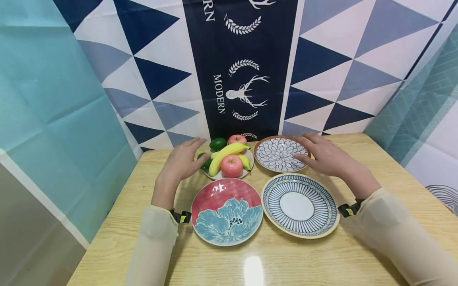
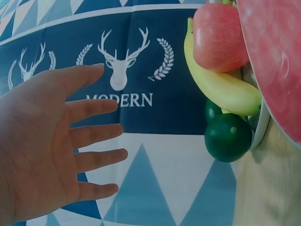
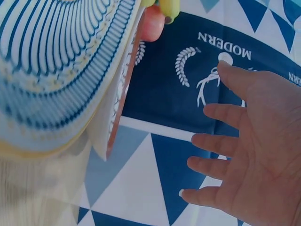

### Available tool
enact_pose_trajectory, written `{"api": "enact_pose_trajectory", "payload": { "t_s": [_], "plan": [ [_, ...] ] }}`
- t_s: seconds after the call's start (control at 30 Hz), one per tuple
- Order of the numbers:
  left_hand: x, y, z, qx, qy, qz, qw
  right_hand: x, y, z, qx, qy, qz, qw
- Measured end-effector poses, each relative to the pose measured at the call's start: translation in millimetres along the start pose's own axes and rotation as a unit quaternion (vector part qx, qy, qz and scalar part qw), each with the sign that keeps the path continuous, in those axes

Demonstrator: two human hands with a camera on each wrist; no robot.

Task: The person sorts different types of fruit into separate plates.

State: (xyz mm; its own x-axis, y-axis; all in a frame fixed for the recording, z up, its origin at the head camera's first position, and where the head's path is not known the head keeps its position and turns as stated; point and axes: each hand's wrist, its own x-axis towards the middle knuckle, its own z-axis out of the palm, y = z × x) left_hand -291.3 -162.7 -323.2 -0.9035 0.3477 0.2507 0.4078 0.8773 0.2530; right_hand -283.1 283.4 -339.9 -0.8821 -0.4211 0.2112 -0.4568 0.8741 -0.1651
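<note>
My left hand (image 1: 182,159), fingers spread and holding nothing, hovers at the left of a fruit plate (image 1: 249,159). On that plate are bananas (image 1: 226,154), red apples (image 1: 231,165) and dark green avocado-like fruits (image 1: 218,143). In the left wrist view, the palm (image 2: 37,141) shows bare. My right hand (image 1: 327,155), also spread, overlaps the right rim of a brown-edged plate with a flower-petal pattern (image 1: 280,154). Nearer me lie a red plate with a blue flower (image 1: 227,210) and a blue-and-white striped plate (image 1: 300,205). The right palm (image 3: 270,150) holds nothing.
All the plates stand on a light wooden table (image 1: 286,262). Behind it hangs a patterned cloth (image 1: 243,47) with triangles and deer heads. A teal sheet (image 1: 53,99) borders the left side, and more sheeting (image 1: 425,107) the right. Both wrists wear black straps.
</note>
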Motion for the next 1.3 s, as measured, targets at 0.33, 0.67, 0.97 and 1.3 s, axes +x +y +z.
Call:
{"api": "enact_pose_trajectory", "payload": {
  "t_s": [0.33, 0.67, 0.97, 1.3],
  "plan": [
    [-16.4, 14.1, 8.1, 0.003, -0.06, -0.021, 0.998, -0.1, -17.4, 4.8, 0.009, -0.009, -0.019, 0.9997],
    [-28.5, 12.2, 27.9, 0.013, -0.12, -0.018, 0.9925, -2.4, -31.5, 7.0, 0.013, -0.011, -0.036, 0.9992],
    [-31.3, 14.8, 36.1, -0.014, -0.184, -0.032, 0.9824, -3.6, -57.6, 8.8, 0.015, -0.024, -0.049, 0.9984],
    [-39.1, 2.5, 41.0, -0.067, -0.223, -0.017, 0.9724, -3.6, -82.0, 19.5, 0.033, -0.012, -0.1, 0.9944]
  ]
}}
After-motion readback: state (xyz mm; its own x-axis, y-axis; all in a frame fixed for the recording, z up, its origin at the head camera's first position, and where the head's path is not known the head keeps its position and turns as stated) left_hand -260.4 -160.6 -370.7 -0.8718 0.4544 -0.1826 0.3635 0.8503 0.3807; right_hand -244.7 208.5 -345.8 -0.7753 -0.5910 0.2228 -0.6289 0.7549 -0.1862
